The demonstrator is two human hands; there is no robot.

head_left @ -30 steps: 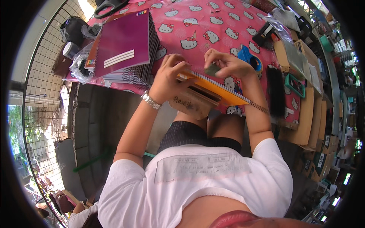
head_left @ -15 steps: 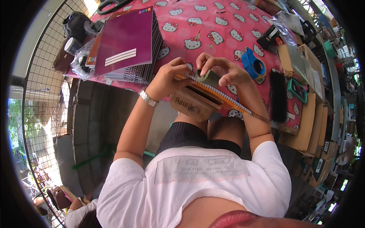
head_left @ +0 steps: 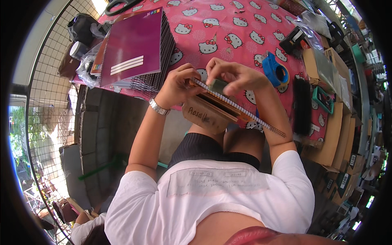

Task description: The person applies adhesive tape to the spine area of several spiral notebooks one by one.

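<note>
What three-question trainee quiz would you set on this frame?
1. True or false: the left hand grips the spiral notebook.
2. Which lies right of the right hand? A scissors, B blue tape dispenser, C stack of purple notebooks.
3. What band sits on the left wrist?

Key: 1 true. 2 B. 3 a metal wristwatch.
</note>
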